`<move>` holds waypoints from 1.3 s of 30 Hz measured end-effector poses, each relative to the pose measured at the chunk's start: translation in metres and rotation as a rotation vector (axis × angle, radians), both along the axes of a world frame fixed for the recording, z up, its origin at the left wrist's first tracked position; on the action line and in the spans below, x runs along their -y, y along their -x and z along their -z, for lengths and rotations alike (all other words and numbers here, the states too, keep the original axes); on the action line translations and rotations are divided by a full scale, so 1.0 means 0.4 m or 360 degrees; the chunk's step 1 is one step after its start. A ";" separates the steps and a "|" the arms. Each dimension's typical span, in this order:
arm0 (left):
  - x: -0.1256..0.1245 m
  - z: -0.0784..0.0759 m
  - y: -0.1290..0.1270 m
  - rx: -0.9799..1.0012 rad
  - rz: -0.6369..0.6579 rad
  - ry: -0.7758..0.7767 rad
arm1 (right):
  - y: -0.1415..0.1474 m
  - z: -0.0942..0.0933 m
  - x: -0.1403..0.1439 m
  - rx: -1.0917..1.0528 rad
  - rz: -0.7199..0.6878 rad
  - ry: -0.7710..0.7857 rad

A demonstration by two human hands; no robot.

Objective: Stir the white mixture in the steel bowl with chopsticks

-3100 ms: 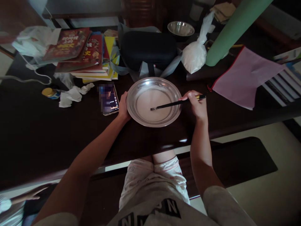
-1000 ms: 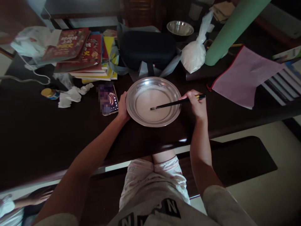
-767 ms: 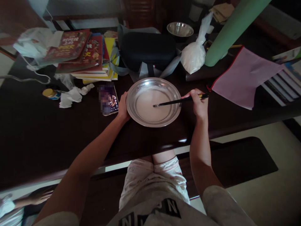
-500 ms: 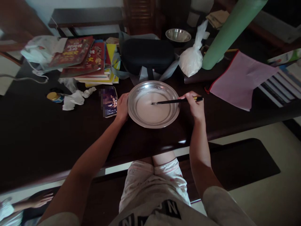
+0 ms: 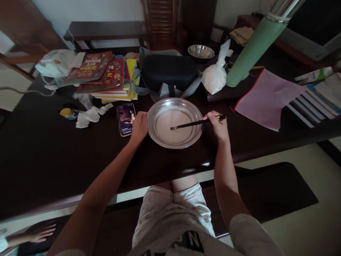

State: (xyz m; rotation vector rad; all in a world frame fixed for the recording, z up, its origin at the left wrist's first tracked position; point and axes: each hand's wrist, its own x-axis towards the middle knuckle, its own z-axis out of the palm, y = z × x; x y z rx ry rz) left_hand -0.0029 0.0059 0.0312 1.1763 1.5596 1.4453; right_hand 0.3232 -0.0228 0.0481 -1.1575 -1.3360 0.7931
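A shiny metal basin stands on the dark table near its front edge, holding a cloudy, pale liquid. My left hand is closed on the basin's left rim, its fingers partly hidden on the far side. In my right hand is a pair of black chopsticks with gold bands near the upper ends, slanting over the right rim. Their tips are in the liquid, close together, near the middle of the basin. Beside my left hand lies a phone with a lit screen.
Crumpled tissues and a small yellow-lidded jar lie left. Behind are stacked books, a black case, a tied bag of white powder, a green cylinder and a pink pouch. Another person's hand rests lower left.
The chopstick tips have shifted toward the near side of the basin. My left hand stays on the rim. The view has tilted up slightly, so the tabletop things appear lower.
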 end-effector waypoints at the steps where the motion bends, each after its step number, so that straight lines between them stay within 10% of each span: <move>1: 0.005 -0.004 -0.002 0.0011 -0.0002 0.0043 | 0.001 -0.002 0.001 -0.0004 -0.0023 0.0003; 19: 0.067 0.055 -0.009 0.0160 -0.0025 -0.0082 | 0.000 -0.004 0.006 0.0005 -0.0004 -0.0006; 39: 0.091 0.026 0.011 0.0051 0.0245 0.0124 | -0.005 0.004 0.002 -0.0011 -0.0030 -0.0063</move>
